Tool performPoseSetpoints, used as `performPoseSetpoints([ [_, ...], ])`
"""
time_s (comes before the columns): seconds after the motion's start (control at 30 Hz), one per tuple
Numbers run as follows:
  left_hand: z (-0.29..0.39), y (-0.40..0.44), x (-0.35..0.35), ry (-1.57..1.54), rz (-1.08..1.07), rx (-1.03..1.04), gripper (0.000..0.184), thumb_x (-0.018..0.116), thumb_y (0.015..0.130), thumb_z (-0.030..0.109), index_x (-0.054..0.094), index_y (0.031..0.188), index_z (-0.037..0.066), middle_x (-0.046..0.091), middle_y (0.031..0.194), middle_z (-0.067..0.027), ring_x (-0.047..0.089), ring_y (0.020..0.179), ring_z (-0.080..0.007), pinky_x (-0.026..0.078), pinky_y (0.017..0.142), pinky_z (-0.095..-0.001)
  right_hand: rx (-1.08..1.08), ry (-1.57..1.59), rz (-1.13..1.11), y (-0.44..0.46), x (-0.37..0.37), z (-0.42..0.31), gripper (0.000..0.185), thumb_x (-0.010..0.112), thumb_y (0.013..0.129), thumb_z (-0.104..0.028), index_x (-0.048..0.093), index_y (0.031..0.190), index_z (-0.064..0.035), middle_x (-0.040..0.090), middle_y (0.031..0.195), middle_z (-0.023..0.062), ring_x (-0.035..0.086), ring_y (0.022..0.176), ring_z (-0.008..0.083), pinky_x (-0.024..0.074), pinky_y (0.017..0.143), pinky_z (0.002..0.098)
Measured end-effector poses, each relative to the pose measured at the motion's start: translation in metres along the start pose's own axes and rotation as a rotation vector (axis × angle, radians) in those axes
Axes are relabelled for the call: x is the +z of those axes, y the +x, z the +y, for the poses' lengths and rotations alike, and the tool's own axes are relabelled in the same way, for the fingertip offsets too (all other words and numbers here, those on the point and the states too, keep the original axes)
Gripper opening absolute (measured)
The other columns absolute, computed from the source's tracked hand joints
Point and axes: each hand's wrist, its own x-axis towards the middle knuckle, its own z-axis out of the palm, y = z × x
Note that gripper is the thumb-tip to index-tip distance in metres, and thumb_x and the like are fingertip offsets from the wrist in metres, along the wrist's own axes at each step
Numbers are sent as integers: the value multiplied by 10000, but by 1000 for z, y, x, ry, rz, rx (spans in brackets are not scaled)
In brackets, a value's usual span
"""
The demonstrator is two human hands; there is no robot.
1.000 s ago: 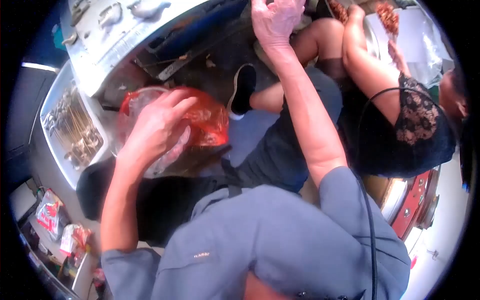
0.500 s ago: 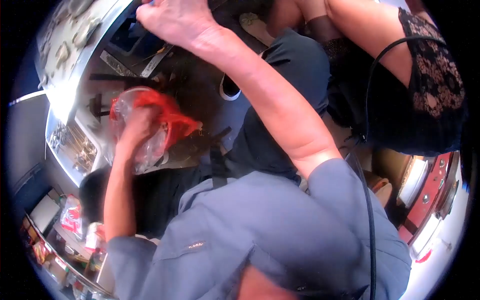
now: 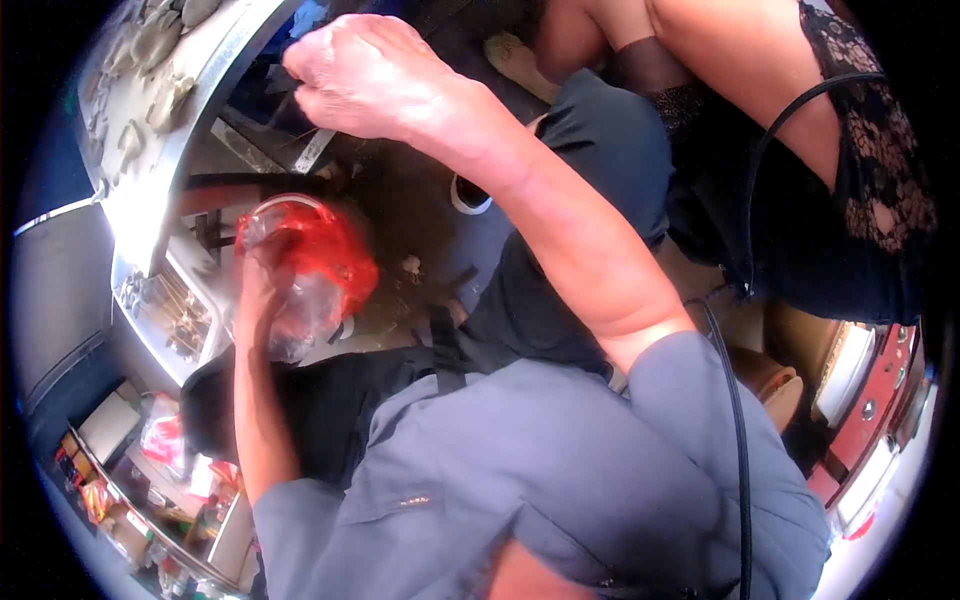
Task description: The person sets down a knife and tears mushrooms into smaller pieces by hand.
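My left hand [image 3: 264,262] reaches into a red plastic bag [image 3: 350,262] with clear plastic film [image 3: 305,315] bunched beside it. A pale curved rim shows at the top of the bag, like that of a bucket. Motion blur and plastic hide the fingers of this hand. My right hand [image 3: 365,80] is raised by the metal edge of a worktable [image 3: 215,75], its fingers curled in and their tips turned from view. Whatever they may hold is hidden. Grey, shell-like pieces [image 3: 165,105] lie on the tabletop.
Another person in black lace [image 3: 885,200] sits close at the upper right. A black cable [image 3: 740,440] hangs past my right side. A lit tray of thin sticks [image 3: 175,310] stands left of the bag. Shelves with packages [image 3: 165,450] are at lower left.
My right hand has drawn back a little from the table edge, down in the view. The red bag's side has moved inward around my left hand. The whole view has shifted slightly.
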Motion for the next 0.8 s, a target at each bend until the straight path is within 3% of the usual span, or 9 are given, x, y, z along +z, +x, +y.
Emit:
performPoseSetpoints([
  [0.03,-5,0,-1,1,7,1,346,539,784,29,677,1100,-3,692,1015,-211,674,939,-330,511,839,-390,69,-2,-137,1,-1,1,177,596,760,-158,643,841,-8,651,854,228,629,863,401,499,776,475],
  [0.07,-14,-1,1,54,-82,-24,342,550,780,29,680,1094,3,692,1019,-207,672,939,-327,510,840,-390,1,19,-11,-3,8,6,167,566,745,-145,639,765,4,619,708,238,639,744,411,510,677,489],
  [0.23,3,-18,-3,212,-341,-14,357,644,761,92,665,1113,36,686,1013,-204,669,932,-331,508,821,-393,70,-18,-309,-4,33,21,214,576,750,-167,690,843,-13,661,812,229,650,829,403,514,719,476],
  [0.27,6,-20,-4,97,-352,-63,396,684,742,128,649,1127,41,682,1010,-209,666,936,-337,503,826,-404,61,-13,-326,-5,40,24,219,577,748,-173,692,847,-15,664,828,228,648,842,404,513,726,477],
  [0.37,9,-25,-5,82,-245,131,405,688,731,120,644,1128,47,677,990,-209,661,913,-349,499,810,-414,63,202,-303,-12,81,56,238,585,749,-213,683,859,-27,672,896,205,634,921,390,502,767,474],
  [0.43,14,-24,-7,155,-246,138,403,668,737,88,636,1136,50,666,976,-209,647,906,-370,497,801,-426,70,-4,-455,0,94,58,250,590,759,-245,683,885,-50,677,931,186,630,950,374,497,780,475],
  [0.47,18,-26,-8,123,-168,151,384,658,744,82,635,1125,44,661,962,-211,642,897,-379,497,793,-434,231,-30,-538,2,101,58,274,600,765,-282,685,915,-68,680,955,176,632,967,359,497,783,477],
  [0.63,58,-35,-23,111,-32,313,392,670,734,38,609,1121,28,614,1014,-178,595,959,-381,491,826,-431,462,-65,-610,-25,186,119,209,606,777,-246,697,892,-98,692,751,112,684,718,276,521,683,402],
  [0.8,66,-48,-31,160,37,336,421,678,735,35,583,1146,34,590,1068,-159,566,992,-377,461,861,-443,570,-73,-630,-94,243,160,189,589,775,-210,698,867,-86,694,799,139,684,772,305,524,735,436],
])
